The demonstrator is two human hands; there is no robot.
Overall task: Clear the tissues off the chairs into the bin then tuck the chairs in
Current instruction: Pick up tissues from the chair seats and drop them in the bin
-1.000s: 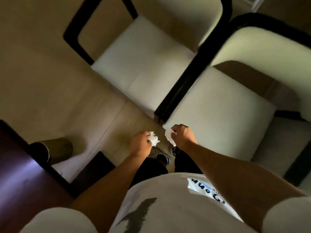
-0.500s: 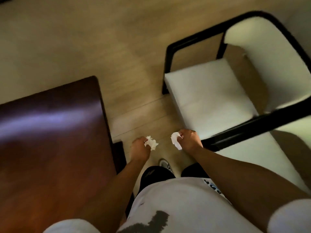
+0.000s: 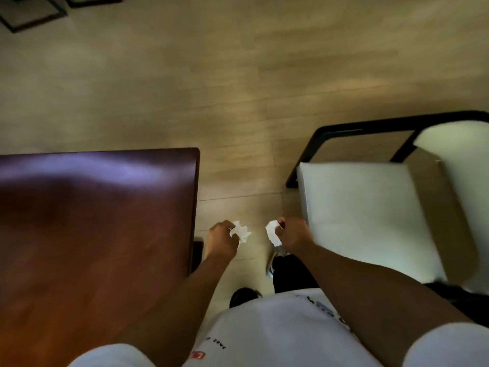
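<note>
My left hand (image 3: 221,238) is closed around a crumpled white tissue (image 3: 240,231) that sticks out past the knuckles. My right hand (image 3: 292,234) grips a second white tissue (image 3: 272,233). Both hands hang low over the floor, between the table on the left and a chair on the right. The chair (image 3: 365,215) has a white seat cushion, a white back and a black frame; its seat is bare. No bin is in view.
A dark reddish-brown table (image 3: 92,221) fills the left side, its corner near my left hand. Pale wood-look floor (image 3: 238,88) stretches ahead. Black frame legs (image 3: 34,14) of other furniture show at the top left. My shoes show below the hands.
The view has swung left: two chairs filled it before, now one chair sits at the right and the table at the left. The bin seen a second ago is out of view. Both hands still hold tissues.
</note>
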